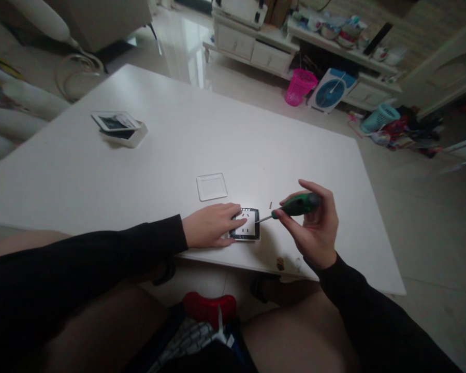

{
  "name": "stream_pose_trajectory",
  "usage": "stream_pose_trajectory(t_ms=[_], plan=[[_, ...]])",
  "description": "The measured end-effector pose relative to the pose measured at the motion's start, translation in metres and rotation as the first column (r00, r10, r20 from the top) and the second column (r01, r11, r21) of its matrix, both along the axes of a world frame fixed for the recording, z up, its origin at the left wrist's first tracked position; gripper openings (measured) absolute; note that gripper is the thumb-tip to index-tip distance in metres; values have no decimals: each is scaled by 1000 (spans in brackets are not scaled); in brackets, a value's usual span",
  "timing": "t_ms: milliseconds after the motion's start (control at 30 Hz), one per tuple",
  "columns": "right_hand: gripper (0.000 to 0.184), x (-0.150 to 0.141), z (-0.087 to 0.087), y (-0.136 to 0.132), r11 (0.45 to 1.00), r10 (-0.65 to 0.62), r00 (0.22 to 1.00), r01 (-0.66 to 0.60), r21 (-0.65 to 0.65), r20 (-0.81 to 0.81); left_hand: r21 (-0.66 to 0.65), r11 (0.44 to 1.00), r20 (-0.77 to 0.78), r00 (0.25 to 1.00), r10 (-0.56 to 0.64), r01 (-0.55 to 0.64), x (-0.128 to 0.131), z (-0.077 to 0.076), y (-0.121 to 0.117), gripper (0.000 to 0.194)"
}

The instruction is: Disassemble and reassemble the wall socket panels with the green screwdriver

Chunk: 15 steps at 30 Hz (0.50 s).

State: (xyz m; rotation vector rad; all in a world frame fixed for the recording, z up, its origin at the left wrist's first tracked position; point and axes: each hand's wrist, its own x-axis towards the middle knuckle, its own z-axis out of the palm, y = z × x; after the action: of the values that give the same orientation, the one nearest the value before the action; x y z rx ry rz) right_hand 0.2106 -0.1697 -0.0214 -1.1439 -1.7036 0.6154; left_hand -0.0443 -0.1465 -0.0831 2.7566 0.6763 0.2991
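A white wall socket [250, 226] with a dark border lies on the white table near its front edge. My left hand [213, 224] steadies it from the left, fingers across its face and thumb at its near corner. In my right hand [319, 228] is a screwdriver [297, 205] with a green and black handle, held tilted. Its thin shaft points left, and the tip meets the socket's right side; whether it sits in a slot is too small to tell. Beyond the socket lies a white cover frame [212, 187], apart from both hands.
A small brownish piece [271, 205] lies beside the screwdriver. Near the table's [295, 150] front edge are a little dark-gold item [280, 263] and a clear one [298, 264]. Far left stands an open white box [137, 135] with a white-framed panel [116, 122] leaning on it.
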Motion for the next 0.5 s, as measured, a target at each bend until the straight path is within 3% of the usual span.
stream_pose_trajectory(t_ms=[133, 300, 400, 500], plan=[[52, -4, 0, -1, 997, 62, 990, -68, -38, -126, 1, 1000, -11, 1000, 9, -9, 0, 0, -1, 46], [43, 0, 1, 4, 998, 22, 986, -32, -60, -164, 17, 1000, 1, 1000, 4, -4, 0, -3, -1, 49], [35, 5, 2, 9, 995, 24, 999, -27, -96, -26, 13, 1000, 3, 1000, 5, -5, -1, -3, -1, 50], [21, 7, 1, 13, 981, 147, 965, -113, -159, 217, -1, 1000, -6, 1000, 5, -5, 0, -2, -1, 48]])
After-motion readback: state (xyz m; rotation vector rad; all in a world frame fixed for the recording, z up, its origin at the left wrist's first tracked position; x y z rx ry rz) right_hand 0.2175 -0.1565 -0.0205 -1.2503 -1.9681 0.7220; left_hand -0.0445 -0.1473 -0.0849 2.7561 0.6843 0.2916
